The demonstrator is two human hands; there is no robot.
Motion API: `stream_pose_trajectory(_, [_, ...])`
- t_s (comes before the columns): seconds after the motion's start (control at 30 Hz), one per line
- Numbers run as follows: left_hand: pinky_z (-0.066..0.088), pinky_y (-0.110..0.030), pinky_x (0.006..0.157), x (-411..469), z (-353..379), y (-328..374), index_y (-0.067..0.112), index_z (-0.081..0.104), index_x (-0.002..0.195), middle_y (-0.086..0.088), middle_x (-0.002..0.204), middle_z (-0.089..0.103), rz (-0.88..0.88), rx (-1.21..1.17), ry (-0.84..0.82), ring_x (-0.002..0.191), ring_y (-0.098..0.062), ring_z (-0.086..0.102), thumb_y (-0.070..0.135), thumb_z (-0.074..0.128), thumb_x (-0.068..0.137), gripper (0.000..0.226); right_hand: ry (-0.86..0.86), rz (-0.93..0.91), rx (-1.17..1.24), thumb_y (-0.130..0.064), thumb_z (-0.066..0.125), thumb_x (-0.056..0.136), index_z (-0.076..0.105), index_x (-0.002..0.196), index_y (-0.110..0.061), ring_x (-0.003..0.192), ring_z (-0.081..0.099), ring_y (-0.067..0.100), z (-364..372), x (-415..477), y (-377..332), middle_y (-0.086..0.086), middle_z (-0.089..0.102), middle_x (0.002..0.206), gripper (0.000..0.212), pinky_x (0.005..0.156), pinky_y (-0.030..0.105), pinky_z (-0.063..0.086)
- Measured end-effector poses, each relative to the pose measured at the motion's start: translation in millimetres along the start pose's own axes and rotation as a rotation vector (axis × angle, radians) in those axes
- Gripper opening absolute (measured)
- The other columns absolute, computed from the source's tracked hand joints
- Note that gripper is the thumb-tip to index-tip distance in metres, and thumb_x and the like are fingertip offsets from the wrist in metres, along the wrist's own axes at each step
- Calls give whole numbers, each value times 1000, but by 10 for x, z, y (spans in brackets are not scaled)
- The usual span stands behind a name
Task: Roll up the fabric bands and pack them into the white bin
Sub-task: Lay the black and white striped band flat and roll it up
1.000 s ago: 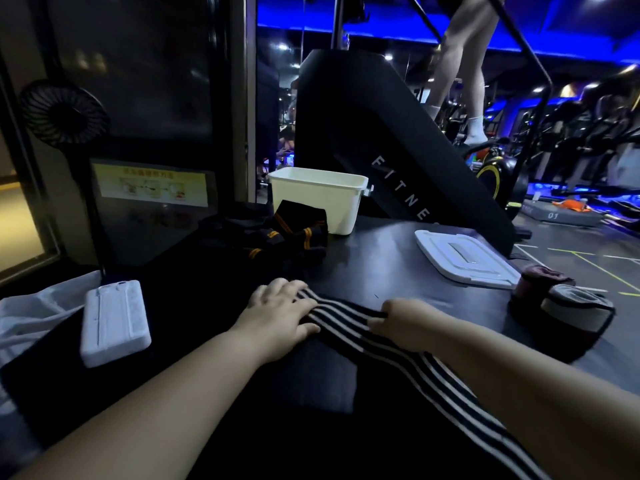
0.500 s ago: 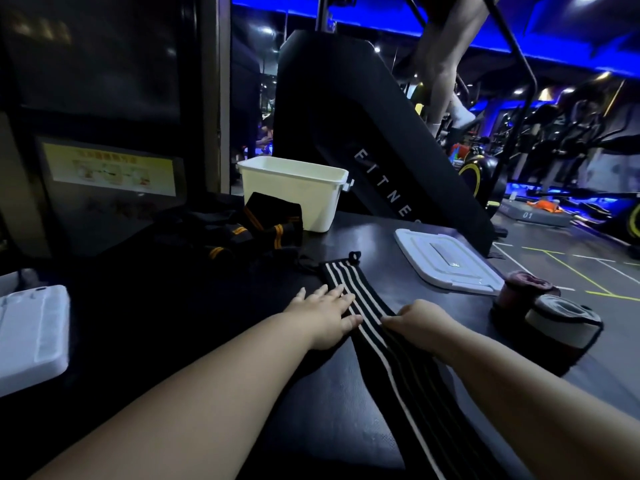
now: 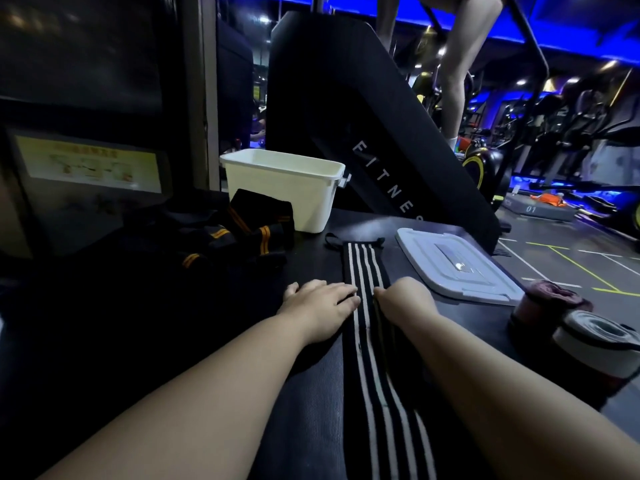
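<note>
A long black fabric band with white stripes (image 3: 363, 268) lies stretched out on the dark table, running from near me toward the white bin (image 3: 284, 188). My left hand (image 3: 320, 308) lies flat with straight fingers pressing on the band's left edge. My right hand (image 3: 405, 299) rests on the band's right edge; its fingers are hidden beneath it. A heap of black bands with orange stripes (image 3: 239, 233) lies just left of the bin. Two rolled bands, a dark red one (image 3: 547, 299) and a grey one (image 3: 602, 344), stand at the right table edge.
The bin's white lid (image 3: 453, 268) lies flat to the right of the striped band. A black fitness machine (image 3: 346, 109) rises behind the bin, with a person's legs on it. A yellow sign (image 3: 90, 164) leans at the back left. Gym floor drops away on the right.
The striped band has been straightened and now runs directly away from me. Both hands have slid along it toward each other. The view has shifted right, so the white object at left is gone.
</note>
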State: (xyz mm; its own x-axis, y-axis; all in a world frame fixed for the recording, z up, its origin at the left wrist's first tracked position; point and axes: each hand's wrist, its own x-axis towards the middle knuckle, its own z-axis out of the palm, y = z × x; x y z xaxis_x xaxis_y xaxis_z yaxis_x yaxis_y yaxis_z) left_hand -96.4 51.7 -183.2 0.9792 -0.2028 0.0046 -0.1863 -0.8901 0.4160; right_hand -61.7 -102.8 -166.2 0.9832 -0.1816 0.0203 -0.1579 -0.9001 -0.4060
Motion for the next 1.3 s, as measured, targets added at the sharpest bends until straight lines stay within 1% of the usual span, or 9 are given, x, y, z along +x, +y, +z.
stream_pose_trajectory(0.3, [-4, -48, 118, 22, 18, -43, 45, 24, 149, 18, 160, 16, 12, 44, -42, 149, -10, 6, 58, 23, 100, 51, 67, 36, 132, -49, 52, 94, 57, 121, -9, 110, 59, 29, 98, 316, -90, 10, 65, 116, 49, 83, 33, 41])
stream_pose_trajectory(0.4, [-5, -47, 119, 11, 25, -49, 45, 23, 150, 18, 160, 16, 14, 35, -41, 149, -10, 5, 58, 23, 100, 52, -54, 18, 290, -63, 52, 85, 58, 105, -9, 82, 58, 24, -2, 350, 30, 7, 60, 91, 58, 73, 31, 42])
stream_pose_trajectory(0.5, [-1, -47, 120, 2, -9, -62, 44, 29, 148, 16, 160, 18, 39, 32, -4, 149, -11, 9, 57, 31, 99, 51, -171, -63, 384, -63, 63, 78, 55, 125, -19, 97, 60, 20, -143, 133, 207, 1, 59, 108, 65, 90, 36, 50])
stream_pose_trajectory(0.7, [41, -36, 110, -296, -125, -149, 40, 70, 110, 4, 133, 59, 205, -638, -102, 120, -12, 57, 32, 65, 88, 25, -347, -283, 601, -35, 77, 79, 69, 100, -28, 86, 68, 12, -347, -741, 616, -6, 70, 95, 24, 93, 39, 54])
stream_pose_trajectory(0.8, [25, -12, 107, -567, -209, -37, 34, 66, 120, 15, 146, 44, 282, -439, -326, 133, 5, 34, 25, 59, 97, 26, -425, -411, 597, -44, 83, 70, 73, 94, -33, 74, 59, 12, -437, -1146, 740, -2, 68, 81, 28, 74, 33, 47])
stream_pose_trajectory(0.87, [14, -18, 114, -751, -209, 1, 39, 60, 128, 19, 149, 40, 303, -326, -395, 140, 8, 19, 31, 56, 98, 31, -476, -449, 641, -50, 81, 70, 75, 91, -33, 76, 59, 10, -459, -1353, 803, -4, 68, 81, 28, 76, 27, 45])
stream_pose_trajectory(1.07, [29, -8, 106, -1497, -165, 67, 24, 70, 117, 20, 132, 54, 292, -574, -231, 116, 20, 45, 14, 53, 99, 27, -416, -467, 726, -60, 54, 85, 67, 81, -19, 70, 54, 3, -400, -1880, 894, -12, 60, 73, 43, 70, 23, 40])
stream_pose_trajectory(1.2, [39, -1, 83, -1936, -129, 138, 30, 69, 99, 31, 102, 64, 298, -577, -151, 97, 17, 56, -16, 50, 83, 53, -315, -532, 674, -40, 72, 82, 67, 78, -22, 69, 56, 0, -354, -2106, 880, -15, 60, 74, 19, 69, 16, 42])
stream_pose_trajectory(1.3, [42, -7, 90, -2083, -102, 175, 30, 69, 102, 19, 106, 64, 327, -514, -71, 102, 7, 58, -7, 64, 79, 44, -240, -521, 644, -43, 81, 66, 70, 81, -22, 70, 59, 2, -322, -2190, 875, -13, 63, 78, 28, 69, 17, 44])
